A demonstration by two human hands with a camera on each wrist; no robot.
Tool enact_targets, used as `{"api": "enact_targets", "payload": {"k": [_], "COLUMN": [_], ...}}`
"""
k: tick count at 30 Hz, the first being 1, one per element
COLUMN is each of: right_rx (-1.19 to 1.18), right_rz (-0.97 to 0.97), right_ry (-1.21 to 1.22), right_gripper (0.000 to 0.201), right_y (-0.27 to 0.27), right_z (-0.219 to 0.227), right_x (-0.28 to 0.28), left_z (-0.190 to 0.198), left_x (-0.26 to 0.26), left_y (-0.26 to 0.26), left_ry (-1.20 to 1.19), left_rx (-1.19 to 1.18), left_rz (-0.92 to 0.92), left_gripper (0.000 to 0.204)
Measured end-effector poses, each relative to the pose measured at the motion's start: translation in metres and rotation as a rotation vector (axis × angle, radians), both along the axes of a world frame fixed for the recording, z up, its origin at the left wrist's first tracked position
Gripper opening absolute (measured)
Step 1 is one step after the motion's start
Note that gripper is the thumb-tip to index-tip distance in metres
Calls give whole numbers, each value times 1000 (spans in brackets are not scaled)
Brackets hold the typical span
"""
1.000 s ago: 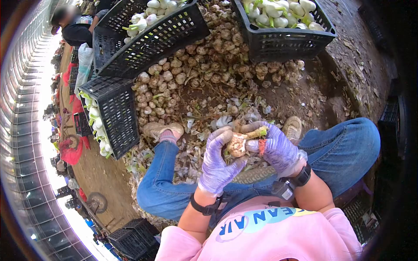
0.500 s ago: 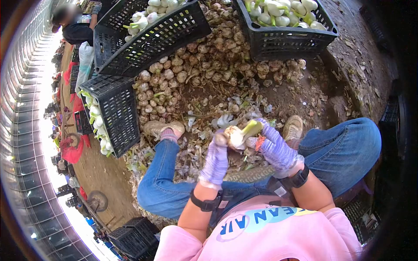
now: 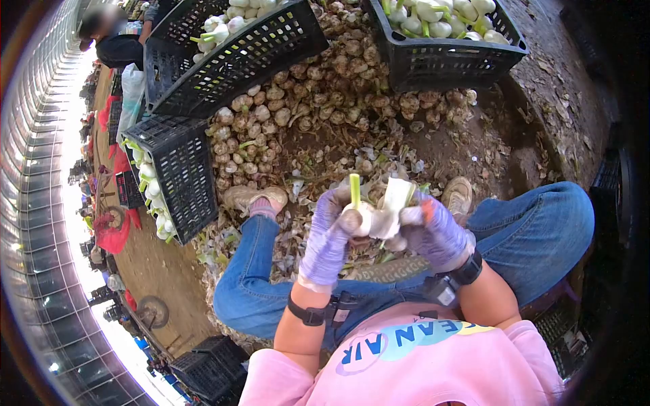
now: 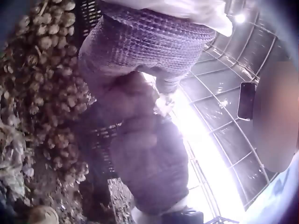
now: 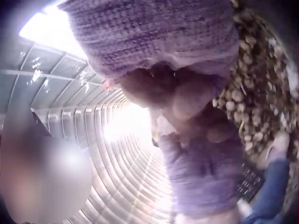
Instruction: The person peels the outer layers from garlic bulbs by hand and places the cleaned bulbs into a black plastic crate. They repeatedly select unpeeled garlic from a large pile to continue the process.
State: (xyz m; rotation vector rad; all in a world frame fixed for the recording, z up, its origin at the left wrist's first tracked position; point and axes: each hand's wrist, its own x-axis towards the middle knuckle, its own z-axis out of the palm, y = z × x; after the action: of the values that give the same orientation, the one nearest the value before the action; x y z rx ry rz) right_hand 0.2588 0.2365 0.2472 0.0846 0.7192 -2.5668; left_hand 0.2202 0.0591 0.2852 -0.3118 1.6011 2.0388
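Note:
In the head view a white garlic bulb (image 3: 365, 215) with a short upright green stem is held in front of the lap. My left hand (image 3: 326, 237), in a purple knit glove, grips the bulb from the left, its thumb against it. Gloved likewise, my right hand (image 3: 437, 233) pinches a pale strip of outer skin (image 3: 397, 196) at the bulb's right side. An orange band circles one right finger. Both wrist views show the gloved hands close together, dark and blurred, with the bulb mostly hidden.
Unpeeled garlic bulbs (image 3: 250, 135) lie heaped ahead, with loose skins (image 3: 298, 250) around the feet. Black crates of white garlic stand at the left (image 3: 179, 176), upper left (image 3: 237, 64) and upper right (image 3: 453, 61). Another person (image 3: 118, 47) sits at the far upper left.
The bulb has gone from brown and dirty to white as skin came off. Its stem now stands upright, and the right hand has pulled a pale strip of skin to the right.

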Motion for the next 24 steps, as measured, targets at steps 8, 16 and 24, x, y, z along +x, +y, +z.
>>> {"api": "enact_targets", "payload": {"k": [8, 16, 24], "right_rx": [-119, 452, 308], "right_rz": [-163, -249, -102], "right_ry": [-135, -56, -189], "right_gripper": [55, 46, 42], "right_y": [-4, -10, -6], "right_z": [17, 10, 22], "right_x": [-5, -7, -7], "left_z": [-3, 0, 10], "left_x": [-4, 2, 2], "left_y": [-9, -13, -8], "left_ry": [110, 271, 189], "left_rx": [-18, -56, -216], "left_rz": [-108, -21, -190], "left_gripper": [77, 83, 78]}}
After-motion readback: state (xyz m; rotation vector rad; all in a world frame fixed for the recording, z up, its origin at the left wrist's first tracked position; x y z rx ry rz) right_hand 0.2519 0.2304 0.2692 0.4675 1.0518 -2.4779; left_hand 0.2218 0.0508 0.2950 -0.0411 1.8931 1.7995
